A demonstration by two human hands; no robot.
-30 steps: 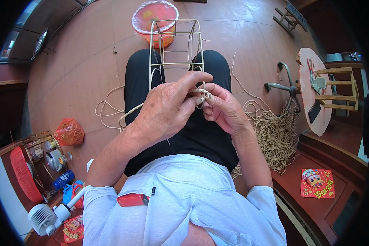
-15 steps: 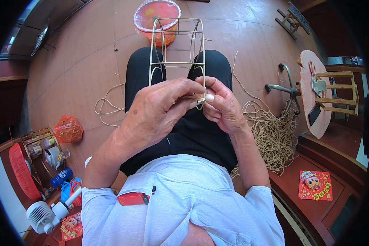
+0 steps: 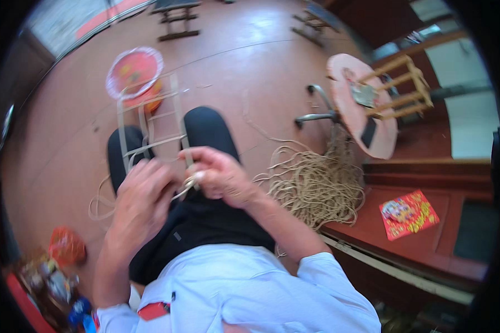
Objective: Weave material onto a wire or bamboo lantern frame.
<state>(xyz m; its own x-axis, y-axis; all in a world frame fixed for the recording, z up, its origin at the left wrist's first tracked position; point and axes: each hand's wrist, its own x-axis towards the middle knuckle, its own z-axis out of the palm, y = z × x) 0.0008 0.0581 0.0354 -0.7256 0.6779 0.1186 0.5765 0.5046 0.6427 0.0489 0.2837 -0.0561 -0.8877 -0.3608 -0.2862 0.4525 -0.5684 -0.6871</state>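
A box-shaped frame of thin pale rods [image 3: 153,145] stands between my knees. Cord is wound at its near right corner. My right hand [image 3: 219,176] is closed there, thumb and fingers pinching the cord [image 3: 190,182] against the upright. To its left, my left hand [image 3: 149,187] is curled, its fingers pressed together and blurred by motion. A short strand runs from the right hand's pinch toward the left fingertips, whose hold is partly hidden. The frame's near left part is behind the left hand.
A large heap of tan cord [image 3: 316,188] lies on the floor at right, one strand trailing away. Beyond it are a round pink board [image 3: 347,105] and a small wooden stool [image 3: 391,83]. A lined red bucket [image 3: 134,72] stands ahead; an orange bag [image 3: 66,246] sits at left.
My left hand has moved apart from the right, to the left, while the right keeps its pinch at the corner. The whole view has swung to the right.
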